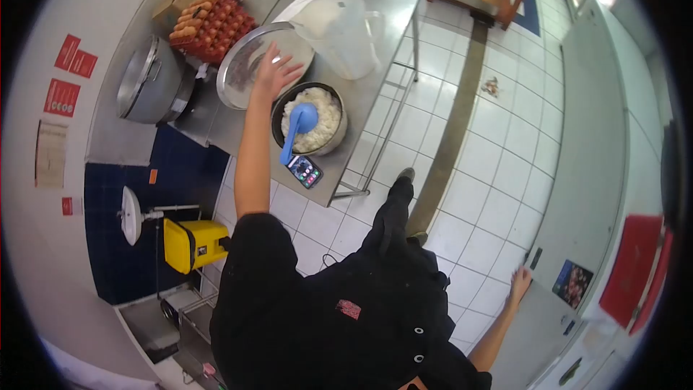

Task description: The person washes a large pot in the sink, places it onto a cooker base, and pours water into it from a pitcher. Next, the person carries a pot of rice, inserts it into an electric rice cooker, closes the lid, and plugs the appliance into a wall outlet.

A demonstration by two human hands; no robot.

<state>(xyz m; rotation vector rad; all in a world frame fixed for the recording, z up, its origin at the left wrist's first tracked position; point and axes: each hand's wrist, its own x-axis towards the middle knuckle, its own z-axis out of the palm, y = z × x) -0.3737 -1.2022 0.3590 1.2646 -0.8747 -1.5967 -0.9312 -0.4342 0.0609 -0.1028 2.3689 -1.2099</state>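
1 left hand [274, 74] spread open, empty, over metal bowl [232, 76]; rice pot [337, 140] beside wrist. Right hand [520, 282] loosely curled, grip unclear.

Head view: I look steeply down and forward from the wearer's head, with the black shirt [310, 332] close at lower centre and the steel table [393, 25] farther off, upper centre (wide, dark-cornered framing).

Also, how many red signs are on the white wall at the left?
4. An upper sign adjoins a second sign; a third sign is below them; the smallest sign is under the beige sheet. The dark edge may hide more.
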